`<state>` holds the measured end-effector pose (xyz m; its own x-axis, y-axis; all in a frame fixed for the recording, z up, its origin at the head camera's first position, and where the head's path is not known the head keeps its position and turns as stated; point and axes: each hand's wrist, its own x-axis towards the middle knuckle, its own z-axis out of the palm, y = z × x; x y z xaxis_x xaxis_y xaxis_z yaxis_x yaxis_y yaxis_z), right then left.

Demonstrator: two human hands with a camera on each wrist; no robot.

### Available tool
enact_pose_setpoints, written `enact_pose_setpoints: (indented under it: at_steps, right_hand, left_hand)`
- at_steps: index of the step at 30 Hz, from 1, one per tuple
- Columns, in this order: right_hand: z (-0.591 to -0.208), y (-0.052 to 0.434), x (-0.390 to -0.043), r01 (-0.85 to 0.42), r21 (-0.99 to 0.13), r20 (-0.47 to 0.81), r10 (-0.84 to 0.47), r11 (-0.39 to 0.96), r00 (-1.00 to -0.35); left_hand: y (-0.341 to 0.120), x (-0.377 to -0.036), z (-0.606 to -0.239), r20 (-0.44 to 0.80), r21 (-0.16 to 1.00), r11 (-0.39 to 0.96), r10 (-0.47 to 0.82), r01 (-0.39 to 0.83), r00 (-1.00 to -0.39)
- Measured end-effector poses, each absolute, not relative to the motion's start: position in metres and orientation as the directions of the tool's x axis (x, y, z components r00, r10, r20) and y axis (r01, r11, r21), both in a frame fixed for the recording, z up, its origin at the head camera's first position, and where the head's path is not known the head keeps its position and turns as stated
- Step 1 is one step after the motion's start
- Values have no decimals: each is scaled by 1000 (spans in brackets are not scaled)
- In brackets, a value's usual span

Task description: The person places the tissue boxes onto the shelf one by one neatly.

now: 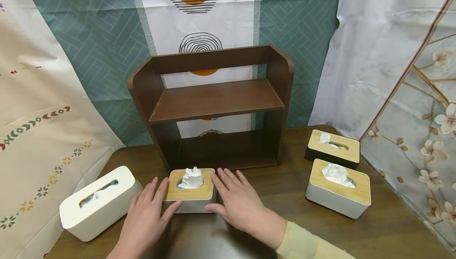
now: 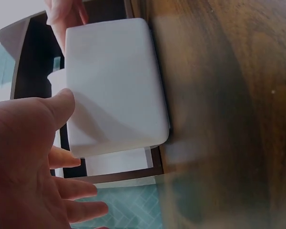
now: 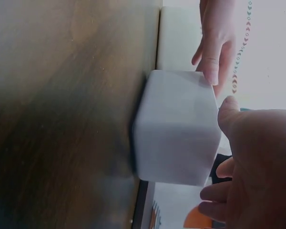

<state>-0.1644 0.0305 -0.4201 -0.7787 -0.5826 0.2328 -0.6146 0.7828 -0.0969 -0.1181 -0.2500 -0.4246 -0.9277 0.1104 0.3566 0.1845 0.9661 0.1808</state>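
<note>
A small white tissue box [image 1: 190, 191] with a wooden lid and a tissue sticking up stands on the brown table [image 1: 320, 231], just in front of a dark wooden shelf unit [image 1: 213, 101]. My left hand [image 1: 147, 211] lies at the box's left side with straight, spread fingers, its thumb at the front left corner. On the other side, my right hand [image 1: 236, 199] is flat, thumb at the front right corner. The left wrist view shows the box's white side [image 2: 114, 86] beside my open left hand [image 2: 33, 157]. In the right wrist view, the box [image 3: 176, 126] is next to my right hand [image 3: 252, 162].
An all-white tissue box [image 1: 97, 201] sits at the table's left edge. At the right stand a white box with a wooden lid [image 1: 338, 188] and, behind it, a black one [image 1: 333, 148]. Both shelf levels hold nothing. Patterned curtains hang behind and at both sides.
</note>
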Motion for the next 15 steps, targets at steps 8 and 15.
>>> enact_pose_setpoints:
  at_steps: [8,15]
  right_hand:
    - [-424,22,-164,-618,-84,227,-588,782,-776]
    - [-426,16,-166,-619,-103,231,-586,779,-777]
  left_hand:
    - [-253,-118,-428,338,198,963,110,185,-935]
    - [-251,-120,-432,324,206,962,108,182,-940]
